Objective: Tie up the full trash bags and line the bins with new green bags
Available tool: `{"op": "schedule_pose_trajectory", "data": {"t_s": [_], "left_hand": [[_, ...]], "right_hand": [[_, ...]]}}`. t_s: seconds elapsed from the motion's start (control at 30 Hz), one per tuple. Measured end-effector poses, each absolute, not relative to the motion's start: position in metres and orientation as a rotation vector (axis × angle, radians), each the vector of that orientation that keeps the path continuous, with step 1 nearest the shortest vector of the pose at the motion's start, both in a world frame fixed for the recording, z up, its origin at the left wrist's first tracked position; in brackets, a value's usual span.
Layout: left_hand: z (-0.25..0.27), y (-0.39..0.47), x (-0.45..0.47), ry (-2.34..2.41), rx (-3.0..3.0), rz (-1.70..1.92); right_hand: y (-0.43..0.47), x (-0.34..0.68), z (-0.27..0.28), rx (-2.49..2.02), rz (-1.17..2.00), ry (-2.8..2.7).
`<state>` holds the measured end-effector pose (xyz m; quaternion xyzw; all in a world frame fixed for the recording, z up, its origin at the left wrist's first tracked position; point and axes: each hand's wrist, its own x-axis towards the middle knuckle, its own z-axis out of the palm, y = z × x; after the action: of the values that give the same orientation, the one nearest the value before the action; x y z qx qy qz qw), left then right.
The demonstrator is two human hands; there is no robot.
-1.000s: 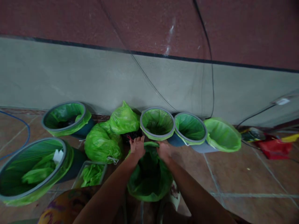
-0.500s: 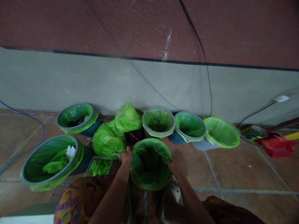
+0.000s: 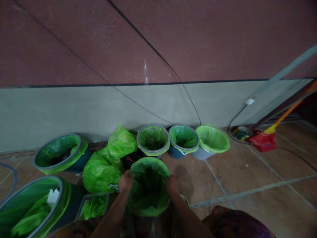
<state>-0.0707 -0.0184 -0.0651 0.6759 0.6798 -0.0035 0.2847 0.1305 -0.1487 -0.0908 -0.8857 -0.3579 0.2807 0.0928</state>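
Both hands' grip on bin rim, upright, mouth facing up

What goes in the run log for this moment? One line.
left hand: on bin rim | right hand: on opposite rim | liner: green, over rim | beside: tied bags, three lined bins by wall

Both hands reach forward, left hand and right hand curled, forearms converging.
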Motion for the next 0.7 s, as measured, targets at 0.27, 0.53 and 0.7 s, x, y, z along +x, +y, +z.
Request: {"op": "schedule_pose_trajectory", "data": {"t_s": [0.27,0.53,0.7], "left_hand": [[-0.021,0.011,-0.072,1.799,1.961,-0.196],[0.036,0.003,-0.041,1.378,2.17,-0.069],[0.029,-0.012,-0.028,1.238,2.247,-0.28]], "right_hand": [[-0.119,0.171,-0.039,-2.563,0.678,-0.871],[-0.028,0.201,-0.032,-2.561,0.627,-0.77],[0.001,0.207,-0.047,-2.664,0.596,-0.775]]}}
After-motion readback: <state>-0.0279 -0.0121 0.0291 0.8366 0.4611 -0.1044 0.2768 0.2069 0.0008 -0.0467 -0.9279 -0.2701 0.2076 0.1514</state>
